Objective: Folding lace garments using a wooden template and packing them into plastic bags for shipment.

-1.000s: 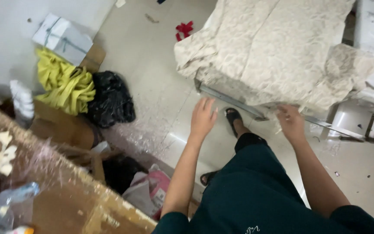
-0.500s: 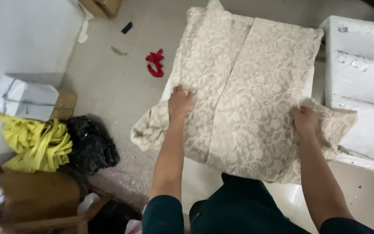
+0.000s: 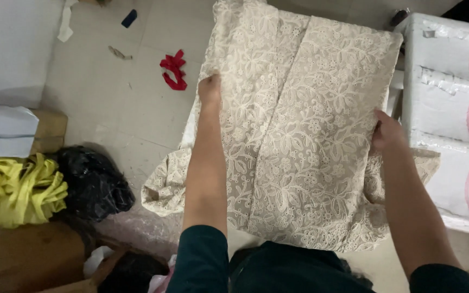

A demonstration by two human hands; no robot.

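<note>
I take this for a small garment or textile workroom. A length of cream lace fabric (image 3: 299,135) hangs over a tiled floor (image 3: 126,108) littered with red cloth scraps (image 3: 173,69) at 11 o'clock. Yellow cloth (image 3: 20,190) and a black bag (image 3: 90,182) pile up at 9 o'clock, wrapped bales (image 3: 451,108) at 3 o'clock.

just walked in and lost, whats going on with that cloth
A person is handling a cream lace cloth with both bare hands. The left hand rests on its left part, and the right hand grips its right edge. The cloth lies spread in folds, one corner hanging toward the tiled floor. A red scrap lies on the floor nearby.
</note>
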